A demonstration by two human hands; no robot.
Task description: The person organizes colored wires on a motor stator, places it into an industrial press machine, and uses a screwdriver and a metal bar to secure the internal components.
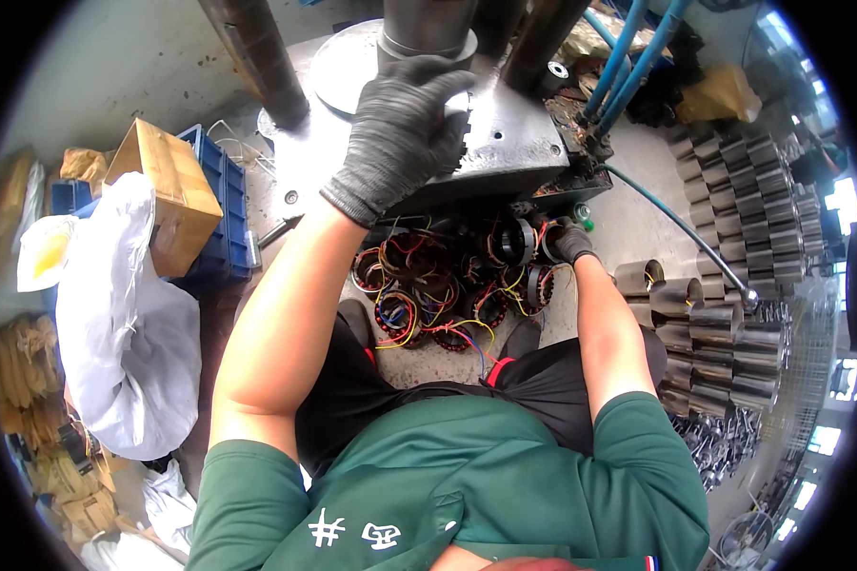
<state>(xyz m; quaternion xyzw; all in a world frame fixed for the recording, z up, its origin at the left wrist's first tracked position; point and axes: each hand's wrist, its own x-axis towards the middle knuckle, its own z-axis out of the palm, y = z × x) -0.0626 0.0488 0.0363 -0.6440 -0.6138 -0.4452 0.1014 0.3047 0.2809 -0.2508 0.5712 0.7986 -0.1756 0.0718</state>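
My left hand [405, 128], in a dark grey glove, curls over a dark, ridged ring-shaped part [465, 143] on the press bed [514, 143]. The hand covers most of that part, just under the thick metal ram [428, 29]. Low beside the bed's front right corner, my gloved right hand [571, 242] grips a wound stator [550, 238] with coloured wires. Its fingertips are partly hidden. Several more wound stators [400, 314] with red, yellow and blue leads stand on the floor between my feet.
Steel columns [257, 62] flank the ram. A ball-ended lever [686, 233] slants across the right side, near stacked metal sleeves [714, 333] and more sleeves [752, 190] behind. At left are a cardboard box [167, 181], a blue crate [221, 219] and a white sack [129, 333].
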